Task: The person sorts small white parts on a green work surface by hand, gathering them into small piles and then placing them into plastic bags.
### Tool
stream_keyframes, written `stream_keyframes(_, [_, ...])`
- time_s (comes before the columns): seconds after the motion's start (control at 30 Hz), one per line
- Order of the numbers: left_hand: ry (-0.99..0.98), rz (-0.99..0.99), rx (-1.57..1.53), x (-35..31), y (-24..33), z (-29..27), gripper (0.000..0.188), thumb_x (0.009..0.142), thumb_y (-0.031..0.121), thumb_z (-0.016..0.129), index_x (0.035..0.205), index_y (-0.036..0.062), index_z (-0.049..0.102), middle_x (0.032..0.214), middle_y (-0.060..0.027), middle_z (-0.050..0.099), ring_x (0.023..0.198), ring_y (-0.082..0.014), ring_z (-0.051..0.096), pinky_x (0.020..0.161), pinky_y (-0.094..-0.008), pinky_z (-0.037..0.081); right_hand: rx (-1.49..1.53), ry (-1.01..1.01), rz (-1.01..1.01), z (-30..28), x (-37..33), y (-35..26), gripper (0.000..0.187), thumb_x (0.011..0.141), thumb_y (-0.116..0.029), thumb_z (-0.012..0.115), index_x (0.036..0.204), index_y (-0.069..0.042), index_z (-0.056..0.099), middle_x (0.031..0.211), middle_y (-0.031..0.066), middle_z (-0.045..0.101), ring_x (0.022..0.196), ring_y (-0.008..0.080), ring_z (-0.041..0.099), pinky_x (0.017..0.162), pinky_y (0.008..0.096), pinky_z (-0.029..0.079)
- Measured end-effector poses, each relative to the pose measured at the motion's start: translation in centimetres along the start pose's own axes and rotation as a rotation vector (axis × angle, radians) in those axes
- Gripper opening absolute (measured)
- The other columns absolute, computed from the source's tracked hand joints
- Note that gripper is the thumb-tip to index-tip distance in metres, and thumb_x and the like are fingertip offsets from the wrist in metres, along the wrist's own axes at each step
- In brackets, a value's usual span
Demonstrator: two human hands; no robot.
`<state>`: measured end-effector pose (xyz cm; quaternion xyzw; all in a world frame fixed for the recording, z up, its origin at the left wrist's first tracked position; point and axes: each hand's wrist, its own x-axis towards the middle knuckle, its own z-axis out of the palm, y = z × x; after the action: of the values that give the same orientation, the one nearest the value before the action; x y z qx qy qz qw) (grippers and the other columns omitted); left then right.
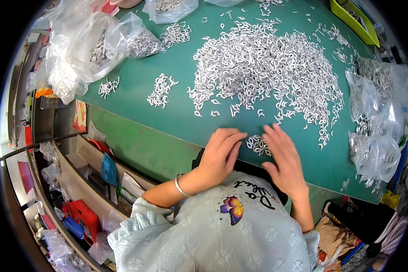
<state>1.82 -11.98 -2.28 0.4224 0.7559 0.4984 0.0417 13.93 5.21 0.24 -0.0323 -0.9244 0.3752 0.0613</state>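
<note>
Between my two hands, near the table's front edge, lies a small heap of silvery metal hook-shaped pieces. My left hand is at its left side, palm down, fingers loosely bent toward the heap and thumb apart; nothing shows in it. On the right side, my right hand has its fingers stretched out and thumb spread, its inner edge against the heap. Beyond them spreads a large pile of the same metal pieces. Smaller clusters sit to the left: one middle cluster and one near the edge.
Clear plastic bags of metal pieces crowd the far left of the green table. More filled bags line the right edge. A yellow-green tray stands at the far right. Left below are wooden compartments with bags and a red item.
</note>
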Motion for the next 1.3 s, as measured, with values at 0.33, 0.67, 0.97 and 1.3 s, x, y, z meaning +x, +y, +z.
stream_keyframes(0.33, [0.127,-0.006,-0.044,-2.1,-0.3,-0.9,0.021,0.080,-0.015,0.063,0.097,-0.0036,0.066,0.087,-0.0138,0.063,0.071,-0.0222,0.060,0.064,-0.0299,0.049,-0.381,-0.192,-0.021,1.5,-2.1,0.6,0.062,0.084,-0.025,0.068,0.138,-0.004,0.048,0.151,0.0062,0.039,0.141,0.0267,0.034,0.114,0.0443,0.030])
stream_keyframes(0.67, [-1.014,-1.170,-1.521,-4.3,-2.6,7.5,0.061,0.102,0.040,0.046,0.136,-0.0104,0.042,0.130,-0.0259,0.056,0.121,-0.0301,0.057,0.107,-0.0438,0.042,-0.442,-0.087,0.140,-0.4,-7.7,1.6,0.063,0.083,-0.023,0.066,0.139,-0.003,0.047,0.152,0.0085,0.038,0.141,0.0298,0.034,0.113,0.0467,0.030])
stream_keyframes(0.97, [-0.982,-1.377,-2.158,-2.7,-0.4,12.6,0.064,0.103,0.043,0.036,0.142,-0.0086,0.035,0.143,-0.0276,0.043,0.132,-0.0340,0.046,0.115,-0.0428,0.034,-0.190,-0.036,0.001,2.8,-11.8,0.6,0.061,0.082,-0.014,0.066,0.138,-0.002,0.048,0.149,0.0119,0.042,0.140,0.0324,0.037,0.114,0.0473,0.030])
stream_keyframes(1.3, [-0.880,-1.584,-0.842,0.3,4.3,5.2,0.033,0.104,0.024,0.046,0.098,-0.0037,0.063,0.091,-0.0117,0.063,0.081,-0.0188,0.060,0.070,-0.0300,0.051,-0.174,0.970,0.177,-2.8,-12.3,4.9,0.021,0.083,0.008,0.057,0.101,0.007,0.066,0.104,0.0186,0.065,0.092,0.0348,0.063,0.083,0.0413,0.050])
